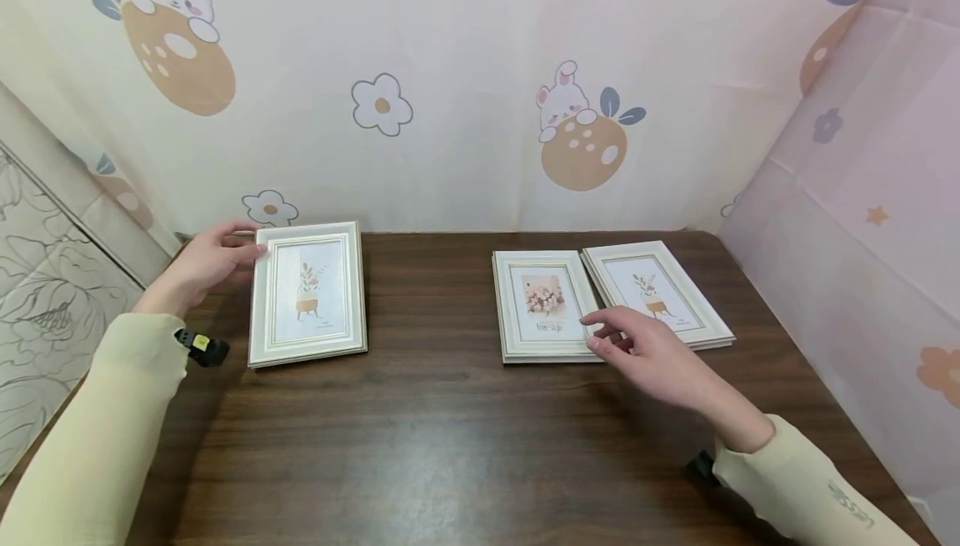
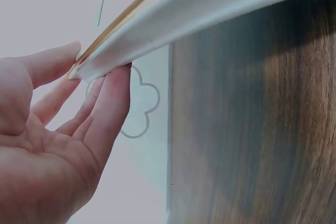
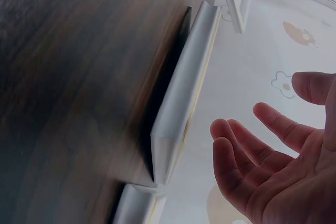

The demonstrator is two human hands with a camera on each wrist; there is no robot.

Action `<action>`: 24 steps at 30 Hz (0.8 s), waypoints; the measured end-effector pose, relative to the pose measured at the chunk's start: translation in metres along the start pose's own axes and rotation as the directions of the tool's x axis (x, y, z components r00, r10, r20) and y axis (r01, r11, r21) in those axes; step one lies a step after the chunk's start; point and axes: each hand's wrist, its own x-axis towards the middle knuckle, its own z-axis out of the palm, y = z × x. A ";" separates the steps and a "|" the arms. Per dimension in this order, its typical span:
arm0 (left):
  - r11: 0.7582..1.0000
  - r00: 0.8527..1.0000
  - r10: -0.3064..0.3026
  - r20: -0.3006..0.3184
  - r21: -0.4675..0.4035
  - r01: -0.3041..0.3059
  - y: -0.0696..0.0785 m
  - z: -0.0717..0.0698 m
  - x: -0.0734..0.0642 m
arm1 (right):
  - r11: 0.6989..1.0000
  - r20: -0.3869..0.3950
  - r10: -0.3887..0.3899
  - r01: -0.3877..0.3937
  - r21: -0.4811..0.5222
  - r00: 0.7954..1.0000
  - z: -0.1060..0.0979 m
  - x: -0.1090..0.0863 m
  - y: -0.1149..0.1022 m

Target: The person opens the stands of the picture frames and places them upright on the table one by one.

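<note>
My left hand (image 1: 206, 267) pinches the upper left edge of a white picture frame (image 1: 309, 294), which shows a plant in a brown pot. In the left wrist view, the thumb lies over the frame's edge (image 2: 139, 32) and the fingers are beneath it, with the frame raised above the table. The right hand (image 1: 660, 354) hovers with loosely bent fingers over the right side of a second white frame (image 1: 543, 308) with a flower picture, holding nothing. Just right of that one lies a third white frame (image 1: 652, 292), turned at a slant, with its lower part hidden by the hand.
The frames are on a dark brown wooden table (image 1: 420, 446). Behind it hangs a pale curtain (image 1: 465, 171) printed with rabbits and flowers, right along the back edge. Another cloth (image 1: 847, 221) borders the right side, and a flower-patterned panel (image 1: 45, 304) stands at the left.
</note>
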 end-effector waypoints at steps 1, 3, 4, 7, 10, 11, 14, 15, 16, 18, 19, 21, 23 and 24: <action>1.000 1.000 0.008 -0.015 -0.004 -0.008 0.002 0.000 -0.001 | 1.000 0.001 0.001 -0.001 0.006 1.000 0.001 0.000 0.000; 1.000 0.999 0.019 -0.046 -0.008 -0.020 0.004 0.001 -0.003 | 1.000 0.003 -0.003 0.003 0.014 1.000 0.003 -0.001 0.000; 1.000 0.998 0.024 -0.061 -0.007 -0.024 0.006 0.002 -0.004 | 1.000 0.005 -0.006 0.006 0.017 1.000 0.004 -0.001 -0.001; 0.999 0.994 0.035 -0.105 0.001 -0.035 0.010 0.002 -0.006 | 1.000 0.011 -0.001 0.001 0.018 1.000 0.005 -0.002 -0.002; 0.998 0.989 0.054 -0.137 -0.012 -0.056 0.014 0.003 -0.009 | 1.000 0.019 0.001 -0.001 0.013 1.000 0.007 -0.003 -0.003; 0.998 0.987 0.061 -0.145 -0.015 -0.064 0.015 0.003 -0.010 | 1.000 0.020 0.003 -0.003 0.012 1.000 0.008 -0.003 -0.003; 0.996 0.983 0.082 -0.166 -0.027 -0.088 0.020 0.004 -0.014 | 1.000 0.025 -0.015 0.015 0.016 1.000 0.011 -0.005 -0.005; 0.995 0.982 0.089 -0.169 -0.034 -0.096 0.021 0.004 -0.015 | 1.000 0.024 -0.018 0.018 0.016 1.000 0.012 -0.006 -0.005; 0.994 0.980 0.094 -0.174 -0.042 -0.103 0.022 0.004 -0.016 | 1.000 0.024 -0.021 0.021 0.016 0.999 0.013 -0.006 -0.006; 0.991 0.975 0.109 -0.191 -0.056 -0.122 0.024 0.005 -0.018 | 0.999 0.024 -0.028 0.028 0.016 0.999 0.015 -0.007 -0.006; 0.989 0.972 0.116 -0.206 -0.066 -0.132 0.025 0.006 -0.019 | 0.999 0.026 -0.031 0.031 0.015 0.999 0.015 -0.007 -0.007; 0.986 0.964 0.125 -0.236 -0.079 -0.147 0.026 0.007 -0.021 | 1.000 0.026 -0.029 0.029 0.008 0.999 0.016 -0.008 -0.007; 0.985 0.954 0.127 -0.271 -0.076 -0.153 0.028 0.008 -0.023 | 0.999 0.028 -0.032 0.032 0.007 0.999 0.016 -0.009 -0.008; 0.985 0.949 0.128 -0.288 -0.075 -0.155 0.029 0.009 -0.023 | 0.999 0.029 -0.034 0.034 0.006 0.999 0.016 -0.009 -0.008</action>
